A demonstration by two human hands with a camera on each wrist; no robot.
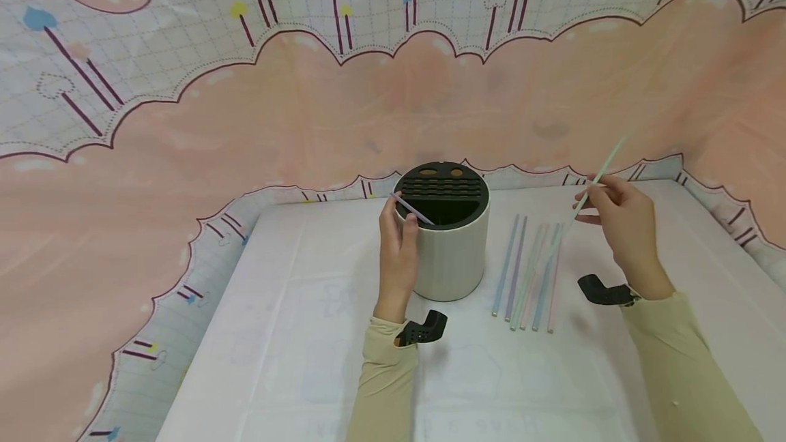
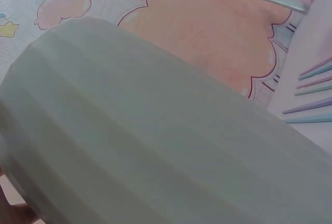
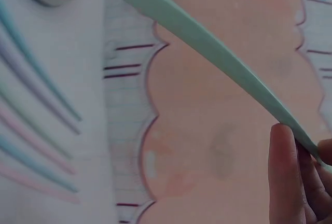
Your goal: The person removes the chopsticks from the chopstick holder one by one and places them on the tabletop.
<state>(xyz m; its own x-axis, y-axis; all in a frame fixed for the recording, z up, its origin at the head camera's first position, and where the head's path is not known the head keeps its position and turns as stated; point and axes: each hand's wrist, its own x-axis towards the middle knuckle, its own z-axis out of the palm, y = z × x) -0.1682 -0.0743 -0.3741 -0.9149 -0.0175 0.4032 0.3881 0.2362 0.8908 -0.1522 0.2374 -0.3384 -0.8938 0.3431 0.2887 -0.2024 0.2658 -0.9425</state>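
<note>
A pale ribbed pen holder (image 1: 451,261) with a black slotted top stands on the table, filling much of the left wrist view. My left hand (image 1: 398,258) grips its left side near the rim. A purple pencil (image 1: 413,209) slants across the front opening, its upper end by my left fingertips. Raised at the right, my right hand (image 1: 629,220) pinches a pale green pencil (image 1: 604,166) between thumb and fingers. In the right wrist view this pencil (image 3: 207,45) runs up and left from the fingertips. Several pastel pencils (image 1: 528,278) lie side by side between pen holder and right hand.
The white-covered table (image 1: 295,360) meets a printed peach cloth (image 1: 368,114) behind it. The black top has two round holes (image 1: 456,172) at the back and ridged slots (image 1: 442,188) in front of them. A black wrist mount (image 1: 604,290) sits on each wrist.
</note>
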